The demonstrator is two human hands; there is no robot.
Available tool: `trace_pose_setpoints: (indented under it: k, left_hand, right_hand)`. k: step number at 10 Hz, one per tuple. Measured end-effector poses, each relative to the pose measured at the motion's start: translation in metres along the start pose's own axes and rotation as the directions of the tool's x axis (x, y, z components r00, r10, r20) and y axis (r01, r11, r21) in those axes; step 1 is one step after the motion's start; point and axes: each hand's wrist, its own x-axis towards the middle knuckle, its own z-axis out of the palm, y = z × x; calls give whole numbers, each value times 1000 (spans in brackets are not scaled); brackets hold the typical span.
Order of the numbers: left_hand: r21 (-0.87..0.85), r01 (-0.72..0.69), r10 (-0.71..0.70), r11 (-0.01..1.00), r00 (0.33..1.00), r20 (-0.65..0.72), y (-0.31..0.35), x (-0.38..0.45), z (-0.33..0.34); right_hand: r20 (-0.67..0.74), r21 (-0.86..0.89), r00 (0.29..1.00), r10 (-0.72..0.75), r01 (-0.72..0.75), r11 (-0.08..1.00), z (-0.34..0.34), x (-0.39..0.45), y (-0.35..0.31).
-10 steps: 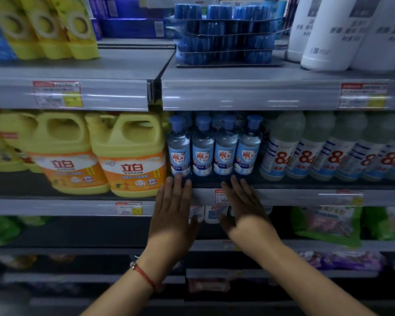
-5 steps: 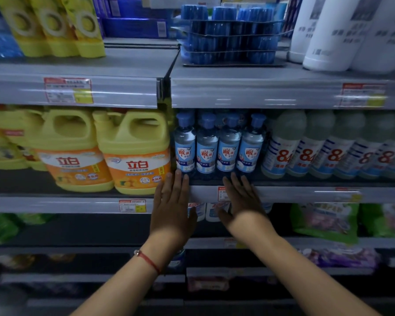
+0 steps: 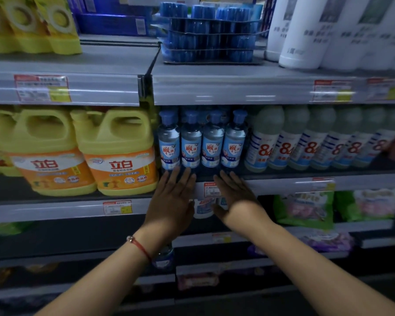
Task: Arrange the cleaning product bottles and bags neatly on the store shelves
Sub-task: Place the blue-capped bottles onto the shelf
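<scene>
Where the person stands facing the shelf (image 3: pixel 283 185), both hands are flat, fingers straight and together, holding nothing. Left hand (image 3: pixel 171 201) and right hand (image 3: pixel 235 197) reach toward the feet of four blue bottles (image 3: pixel 202 142) on the middle shelf, between yellow jugs (image 3: pixel 114 153) and white bottles (image 3: pixel 283 142). Fingertips look to touch the bottle bases, though blur leaves contact uncertain.

Risk: pushing low on tall, narrow bottles could tip them backward into the row behind, or skew one sideways against the jugs. An uneven push from two hands would break the line.

Bottles stand upright, long axis vertical, caps up, labels facing out toward the aisle, shoulder to shoulder near the shelf's front edge.
</scene>
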Motion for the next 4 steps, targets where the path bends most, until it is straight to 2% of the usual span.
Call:
trace_pose_setpoints:
  k: [1, 2, 3, 4]
  left_hand:
    - [-35, 31, -27, 999, 995, 94, 2, -4, -6]
    - [-33, 177, -165, 984, 960, 226, 6, -9, -25]
    - [-22, 287, -268, 958, 916, 299, 15, -10, -48]
    - [58, 315, -318, 947, 903, 289, 27, -8, -84]
  right_hand:
    - [63, 10, 998, 20, -20, 1000, -10, 0, -2]
    - [66, 36, 996, 52, -54, 998, -26, -5, -3]
    - [76, 89, 992, 101, -108, 990, -36, -16, -1]
    - [56, 163, 987, 151, -158, 974, -51, -31, 2]
